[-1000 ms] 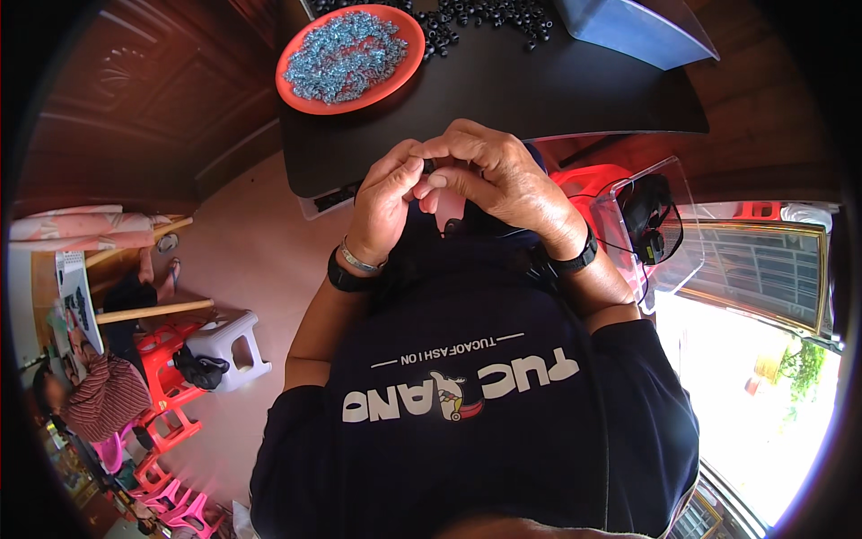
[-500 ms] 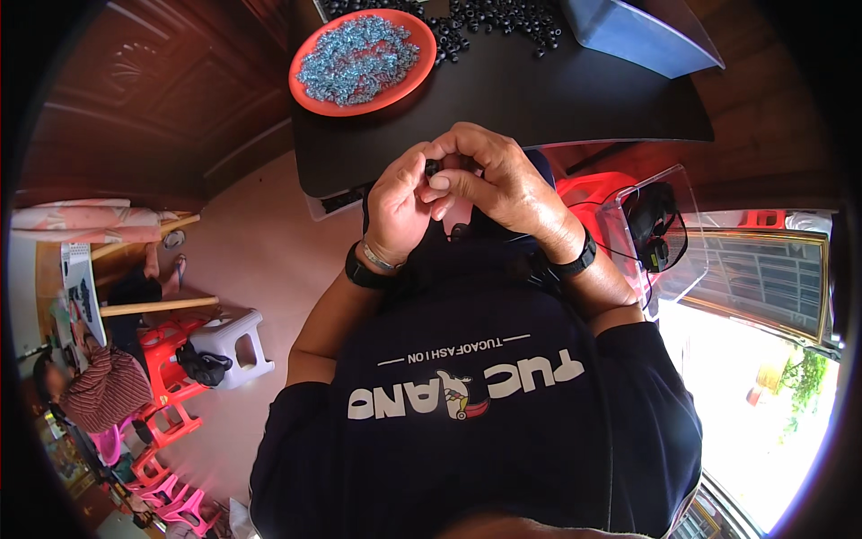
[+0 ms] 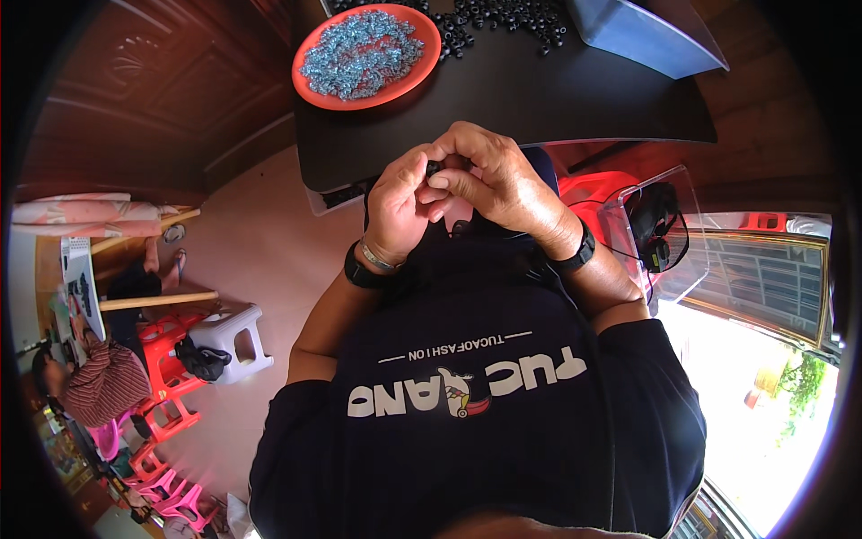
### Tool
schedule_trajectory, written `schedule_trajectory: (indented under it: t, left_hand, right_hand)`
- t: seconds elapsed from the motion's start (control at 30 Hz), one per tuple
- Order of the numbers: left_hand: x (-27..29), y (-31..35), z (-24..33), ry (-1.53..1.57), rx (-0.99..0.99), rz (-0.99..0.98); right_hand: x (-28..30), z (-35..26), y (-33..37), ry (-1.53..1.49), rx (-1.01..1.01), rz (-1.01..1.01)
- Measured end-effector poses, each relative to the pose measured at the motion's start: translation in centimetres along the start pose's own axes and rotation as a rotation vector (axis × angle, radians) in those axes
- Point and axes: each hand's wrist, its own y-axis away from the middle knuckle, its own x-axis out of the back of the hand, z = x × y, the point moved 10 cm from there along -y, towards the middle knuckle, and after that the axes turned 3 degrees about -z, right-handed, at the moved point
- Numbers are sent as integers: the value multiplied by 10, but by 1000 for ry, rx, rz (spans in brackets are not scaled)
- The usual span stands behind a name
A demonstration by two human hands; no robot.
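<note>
both my forearms rise from the lower edge and meet in front of my chest, just short of the near edge of the black table (image 3: 575, 99). my left hand (image 3: 400, 211) is curled nearly closed, thumb and forefinger pinched on a small dark piece (image 3: 435, 168); it is too small here to say what kind of part it is. my right hand (image 3: 498, 180) folds over from the other side, its fingers (image 3: 449, 182) bent and pressed against the same piece, so the two hands touch at the fingertips. a dark band sits on each wrist. on the table beyond my hands lies an orange plate (image 3: 310, 85) heaped with small pale blue bits, and beside it, toward the far edge, a scatter of small black beads (image 3: 503, 18). a blue-grey box (image 3: 646, 36) stands at the table's right.
</note>
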Motion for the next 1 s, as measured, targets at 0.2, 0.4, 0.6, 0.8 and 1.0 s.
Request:
schedule_trajectory:
  t: [0.2, 0.4, 0.6, 0.8, 1.0]
  left_hand:
    - [1, 0, 1, -54, -1, 32]
    - [-8, 0, 8, -6, -30, -49]
    - [-8, 2, 25, -95, -135, 2]
    - [-9, 5, 30, -217, -146, 58]
    - [-4, 6, 30, -313, -125, 88]
  right_hand:
    - [-1, 3, 0, -43, 3, 15]
    - [-8, 21, 8, -549, -170, -1]
    - [10, 0, 10, -211, 74, 186]
    - [17, -10, 13, -57, 252, 298]
    - [18, -3, 13, -130, 147, 287]
